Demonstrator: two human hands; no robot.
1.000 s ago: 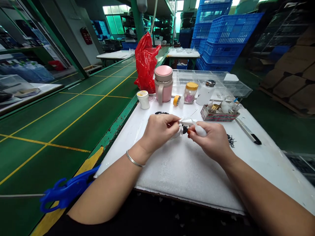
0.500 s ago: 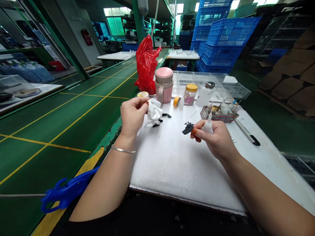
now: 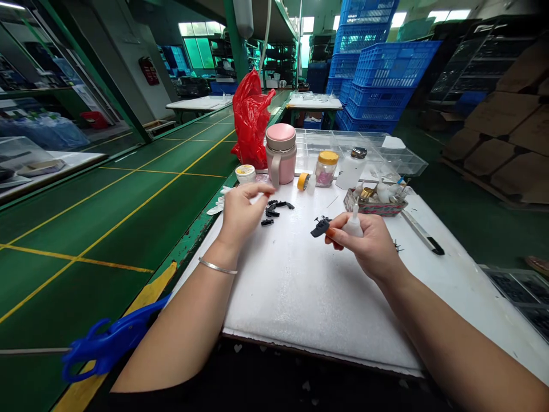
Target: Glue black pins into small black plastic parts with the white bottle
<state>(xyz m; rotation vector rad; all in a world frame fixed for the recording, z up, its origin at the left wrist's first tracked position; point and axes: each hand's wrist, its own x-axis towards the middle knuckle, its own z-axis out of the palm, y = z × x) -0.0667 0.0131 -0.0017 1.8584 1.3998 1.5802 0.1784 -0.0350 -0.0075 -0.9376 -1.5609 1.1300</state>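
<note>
My right hand (image 3: pixel 364 240) pinches a small black plastic model part (image 3: pixel 320 228), with thin bits sticking up from it, between thumb and fingertip. Tucked in the same hand is a small white squeeze bottle (image 3: pixel 354 224), its narrow nozzle pointing up. Over the left side of the white work board, my left hand (image 3: pixel 243 210) holds nothing and its fingers are apart. Several loose black plastic parts (image 3: pixel 273 213) lie just right of its fingertips. A white cloth (image 3: pixel 218 201) rests at the board's left edge, partly hidden behind that hand.
Behind the parts stand a round tub (image 3: pixel 245 174), a pink mug (image 3: pixel 281 157), yellow tape (image 3: pixel 303 182), a yellow-lidded jar (image 3: pixel 326 169) and a white bottle (image 3: pixel 352 167). A small basket (image 3: pixel 377 207) and a utility knife (image 3: pixel 422 232) lie right. Blue scissors-like handles (image 3: pixel 100 343) are at lower left.
My left hand has let go of the white cloth, which now lies at the left edge. The black parts it covered show more fully. My right hand keeps its hold.
</note>
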